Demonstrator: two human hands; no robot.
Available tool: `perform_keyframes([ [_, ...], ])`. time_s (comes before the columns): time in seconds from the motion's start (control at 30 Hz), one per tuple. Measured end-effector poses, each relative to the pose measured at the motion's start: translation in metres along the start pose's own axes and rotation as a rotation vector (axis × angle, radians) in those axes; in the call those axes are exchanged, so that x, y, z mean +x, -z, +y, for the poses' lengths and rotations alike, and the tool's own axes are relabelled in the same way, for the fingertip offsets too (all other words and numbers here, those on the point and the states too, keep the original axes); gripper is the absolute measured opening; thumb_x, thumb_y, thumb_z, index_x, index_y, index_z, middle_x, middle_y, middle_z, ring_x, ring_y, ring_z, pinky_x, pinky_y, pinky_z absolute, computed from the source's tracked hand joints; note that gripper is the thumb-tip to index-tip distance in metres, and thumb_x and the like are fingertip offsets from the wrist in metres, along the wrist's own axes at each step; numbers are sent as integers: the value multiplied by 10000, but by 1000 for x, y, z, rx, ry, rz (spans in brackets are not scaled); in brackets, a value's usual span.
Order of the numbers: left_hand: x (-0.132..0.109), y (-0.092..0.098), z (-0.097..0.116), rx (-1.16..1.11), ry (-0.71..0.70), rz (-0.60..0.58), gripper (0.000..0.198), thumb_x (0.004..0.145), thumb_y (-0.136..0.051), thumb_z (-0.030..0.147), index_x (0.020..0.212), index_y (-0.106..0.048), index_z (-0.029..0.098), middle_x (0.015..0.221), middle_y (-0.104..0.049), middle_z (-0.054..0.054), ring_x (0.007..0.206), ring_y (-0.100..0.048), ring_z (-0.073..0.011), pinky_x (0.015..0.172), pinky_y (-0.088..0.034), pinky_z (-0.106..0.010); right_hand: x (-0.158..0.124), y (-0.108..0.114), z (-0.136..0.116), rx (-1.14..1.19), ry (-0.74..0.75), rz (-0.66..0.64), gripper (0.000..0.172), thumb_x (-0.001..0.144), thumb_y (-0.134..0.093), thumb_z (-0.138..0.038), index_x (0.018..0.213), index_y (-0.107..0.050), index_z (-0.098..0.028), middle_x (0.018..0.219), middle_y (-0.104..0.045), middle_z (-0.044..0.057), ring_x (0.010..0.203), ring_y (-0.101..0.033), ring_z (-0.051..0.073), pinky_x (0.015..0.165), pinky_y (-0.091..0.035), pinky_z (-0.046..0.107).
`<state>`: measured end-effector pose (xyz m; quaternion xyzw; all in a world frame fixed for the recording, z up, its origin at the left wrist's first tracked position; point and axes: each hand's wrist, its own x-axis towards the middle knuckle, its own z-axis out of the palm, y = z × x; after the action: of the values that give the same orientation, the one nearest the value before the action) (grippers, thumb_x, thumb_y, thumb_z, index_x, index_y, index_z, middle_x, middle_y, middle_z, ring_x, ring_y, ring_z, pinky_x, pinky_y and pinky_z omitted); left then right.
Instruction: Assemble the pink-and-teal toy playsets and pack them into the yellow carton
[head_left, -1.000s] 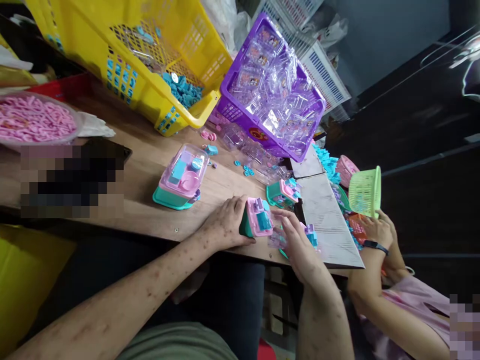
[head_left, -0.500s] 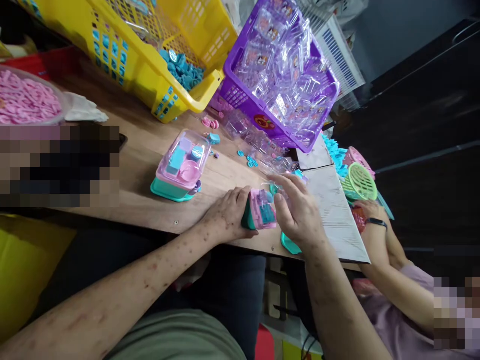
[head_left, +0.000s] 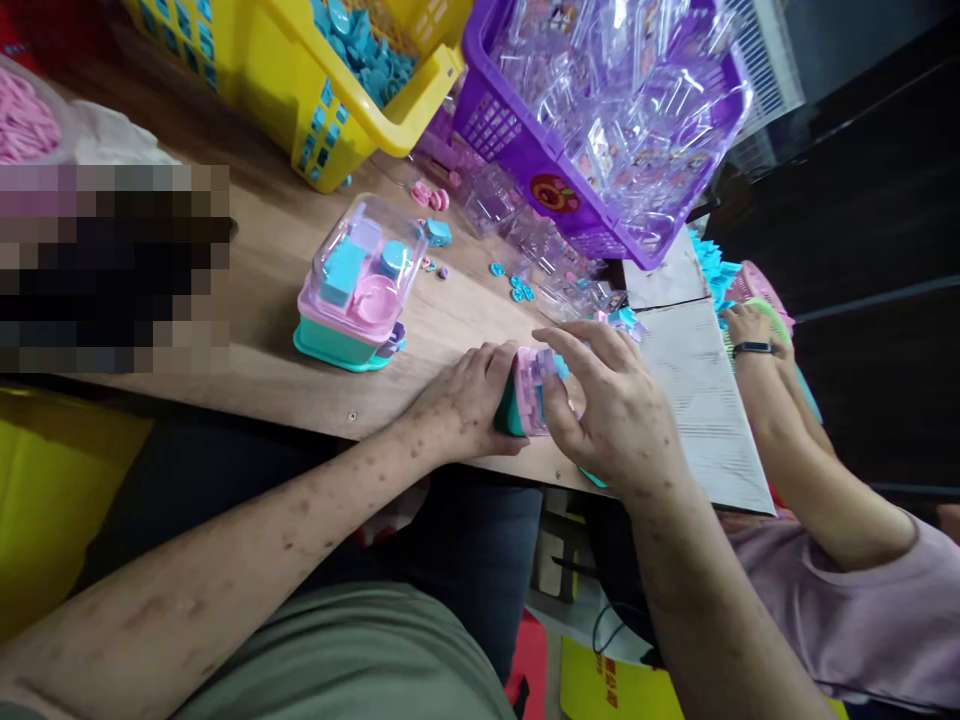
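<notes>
My left hand (head_left: 472, 400) is wrapped round the teal base of a small pink-and-teal toy box (head_left: 529, 390), which is tipped on its side near the table's front edge. Over the box's pink face, my right hand (head_left: 615, 410) curls thumb and fingers about what looks like a clear plastic cover, mostly hidden by the hand. Purple and blue pieces show on that face. To the left stands a similar toy box (head_left: 356, 290), upright with its clear cover on. A teal piece (head_left: 594, 478) lies partly hidden below my right hand.
Beyond my hands are a yellow basket (head_left: 270, 110) of blue parts and a purple basket (head_left: 517, 150) of clear covers. Small blue flower-shaped pieces (head_left: 521, 290) lie on the wooden table (head_left: 262, 370). At the right, a co-worker's hands (head_left: 750, 328) work beside white cardboard (head_left: 697, 400).
My right hand has come closer over the pink face of the box, and its fingers hide more of it. My left hand keeps its hold. The whole view has shifted slightly.
</notes>
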<state>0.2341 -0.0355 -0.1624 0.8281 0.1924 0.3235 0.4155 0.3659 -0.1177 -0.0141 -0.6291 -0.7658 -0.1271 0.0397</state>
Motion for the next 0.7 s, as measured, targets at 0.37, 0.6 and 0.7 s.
perform_keyframes([
  [0.37, -1, -1, -1, 10, -8, -13, 1082, 732, -991, 314, 1582, -329, 217, 1585, -568, -202, 1480, -601, -424, 1230, -538, -592, -3, -8, 2, 18, 11, 18, 429, 1066, -577, -235, 1481, -681, -200, 1376, -726, 191, 1288, -689, 406, 1136, -587, 639],
  [0.6, 1, 7, 10, 77, 83, -82, 1074, 752, -992, 348, 1589, -343, 174, 1590, -577, -222, 1465, -620, -430, 1269, -511, -579, -5, -7, 9, 69, 0, -26, 474, 1044, -576, -242, 1504, -688, -230, 1404, -736, 169, 1289, -707, 402, 1119, -608, 627],
  [0.7, 2, 8, 12, 80, 92, -92, 1074, 742, -983, 323, 1594, -345, 181, 1598, -577, -221, 1478, -614, -430, 1279, -495, -588, -5, -7, 10, 84, -13, -32, 472, 1037, -568, -247, 1489, -702, -218, 1390, -741, 170, 1263, -719, 401, 1094, -622, 623],
])
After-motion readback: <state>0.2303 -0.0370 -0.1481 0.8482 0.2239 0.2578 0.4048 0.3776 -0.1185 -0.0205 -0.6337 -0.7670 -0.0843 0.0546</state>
